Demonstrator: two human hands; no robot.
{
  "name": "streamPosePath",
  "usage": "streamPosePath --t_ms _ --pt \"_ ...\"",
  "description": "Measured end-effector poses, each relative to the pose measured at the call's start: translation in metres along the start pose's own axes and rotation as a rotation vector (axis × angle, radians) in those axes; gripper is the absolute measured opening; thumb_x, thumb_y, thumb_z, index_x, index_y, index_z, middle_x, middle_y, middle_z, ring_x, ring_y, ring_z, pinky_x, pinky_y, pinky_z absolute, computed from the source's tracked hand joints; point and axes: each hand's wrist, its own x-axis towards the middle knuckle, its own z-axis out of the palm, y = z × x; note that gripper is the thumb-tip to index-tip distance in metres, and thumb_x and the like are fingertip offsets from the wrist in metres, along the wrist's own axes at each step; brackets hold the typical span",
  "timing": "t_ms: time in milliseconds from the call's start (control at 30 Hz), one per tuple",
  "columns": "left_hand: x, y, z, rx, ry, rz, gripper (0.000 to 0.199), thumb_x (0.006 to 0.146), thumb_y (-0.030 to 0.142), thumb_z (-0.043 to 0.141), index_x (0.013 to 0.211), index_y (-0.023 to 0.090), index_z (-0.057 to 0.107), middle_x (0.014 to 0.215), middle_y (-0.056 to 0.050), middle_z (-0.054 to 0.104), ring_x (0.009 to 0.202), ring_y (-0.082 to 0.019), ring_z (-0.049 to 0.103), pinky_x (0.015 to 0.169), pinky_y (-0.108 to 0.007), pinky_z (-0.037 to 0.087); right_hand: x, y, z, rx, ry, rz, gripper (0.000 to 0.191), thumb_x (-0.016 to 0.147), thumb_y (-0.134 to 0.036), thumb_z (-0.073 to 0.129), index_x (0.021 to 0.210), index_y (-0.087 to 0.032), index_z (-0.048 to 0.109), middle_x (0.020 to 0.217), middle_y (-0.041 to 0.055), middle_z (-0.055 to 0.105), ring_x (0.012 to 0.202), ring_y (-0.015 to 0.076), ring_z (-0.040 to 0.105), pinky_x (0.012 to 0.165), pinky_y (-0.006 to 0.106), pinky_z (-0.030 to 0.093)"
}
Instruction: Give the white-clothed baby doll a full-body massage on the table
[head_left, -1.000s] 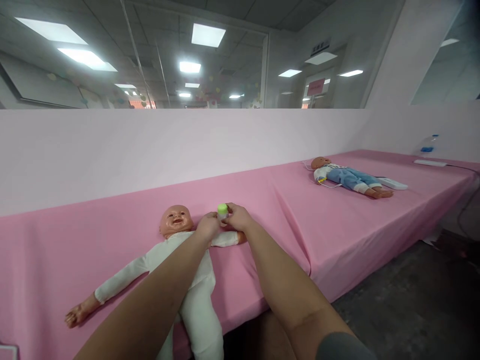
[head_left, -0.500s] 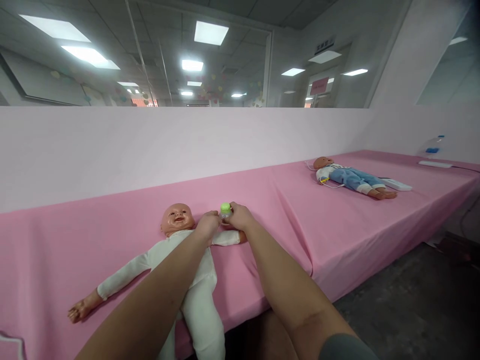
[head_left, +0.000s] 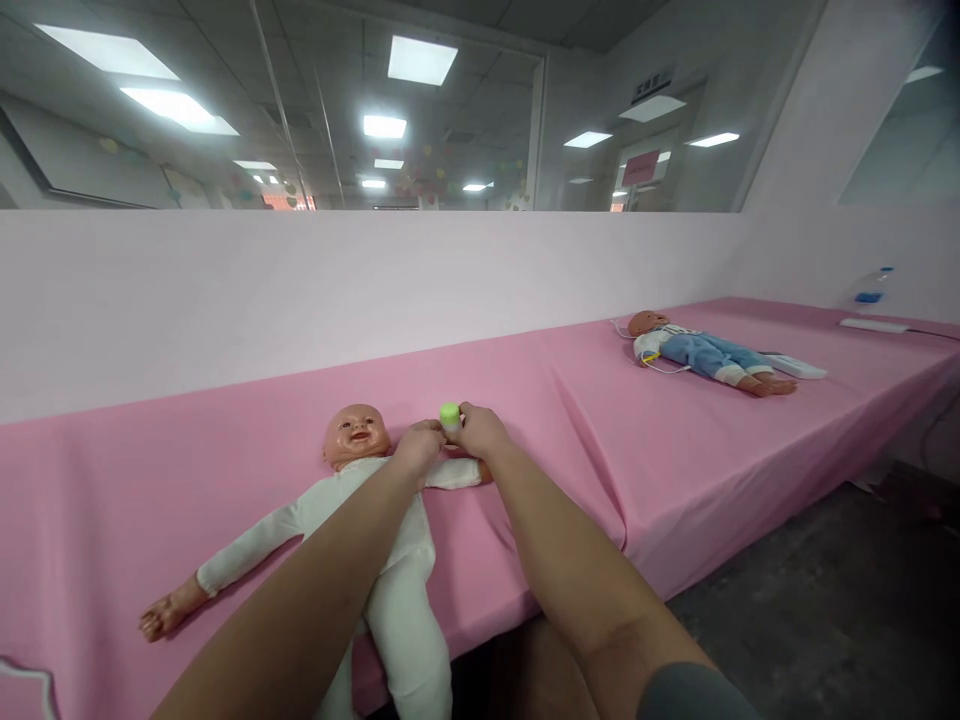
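Observation:
A small bottle with a lime-green cap (head_left: 450, 412) is held upright just above the pink cloth, past the doll's outstretched arm. My right hand (head_left: 481, 433) is closed around its right side. From the left, my left hand (head_left: 421, 442) has its fingers curled in against the bottle's lower part; the fingertips partly hide it. Below my hands lies a baby doll (head_left: 358, 430) in a white suit, face up with its arms spread. My left forearm crosses over its torso, and one doll hand is partly covered by my right wrist.
Farther right on the pink-covered table (head_left: 525, 380) lies a second doll (head_left: 712, 355) in blue trousers, with thin tubes and a white device (head_left: 799, 367) beside it. A clear bottle (head_left: 870, 290) stands by the far wall. A white cord (head_left: 34, 675) shows at lower left.
My left fingers have moved right, from beside the green-capped bottle to against it. My right hand keeps its hold. The dolls stay put.

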Motion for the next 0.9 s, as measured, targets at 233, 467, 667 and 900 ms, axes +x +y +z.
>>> streamPosePath --t_ms 233,467,667,900 --pt "-0.002 0.004 0.003 -0.055 -0.006 -0.023 0.035 0.055 -0.002 0.053 0.080 0.016 0.071 0.069 -0.003 0.065 0.070 -0.018 0.062 0.070 -0.028 0.046 -0.001 0.004 -0.003 0.107 -0.063 -0.003 0.036 0.077 -0.042 0.080 0.104 -0.023 0.066 0.097 0.0039 0.076 0.082 0.0212 0.071 0.061 0.026 0.044" --pt "-0.003 0.004 0.002 -0.066 -0.015 -0.010 0.042 0.053 -0.001 0.052 0.087 0.015 0.071 0.068 -0.004 0.066 0.074 -0.022 0.065 0.069 -0.029 0.047 0.001 0.009 -0.001 0.149 -0.056 0.007 0.040 0.072 -0.044 0.083 0.102 -0.023 0.066 0.097 0.0031 0.076 0.081 0.0204 0.070 0.061 0.025 0.045" --pt "-0.002 0.005 0.004 -0.088 -0.005 -0.025 0.044 0.051 -0.001 0.049 0.086 0.015 0.070 0.070 -0.004 0.065 0.074 -0.021 0.065 0.074 -0.029 0.048 0.001 0.006 -0.002 0.089 -0.022 0.004 0.039 0.070 -0.046 0.083 0.097 -0.023 0.065 0.094 0.0035 0.075 0.079 0.0202 0.069 0.061 0.026 0.043" --pt "-0.007 0.011 0.007 -0.100 0.001 -0.043 0.044 0.051 -0.001 0.050 0.086 0.015 0.071 0.073 -0.003 0.066 0.072 -0.019 0.062 0.071 -0.028 0.047 0.001 0.006 -0.003 0.116 -0.032 0.022 0.038 0.070 -0.043 0.083 0.098 -0.023 0.065 0.094 0.0024 0.075 0.078 0.0197 0.069 0.060 0.026 0.044"
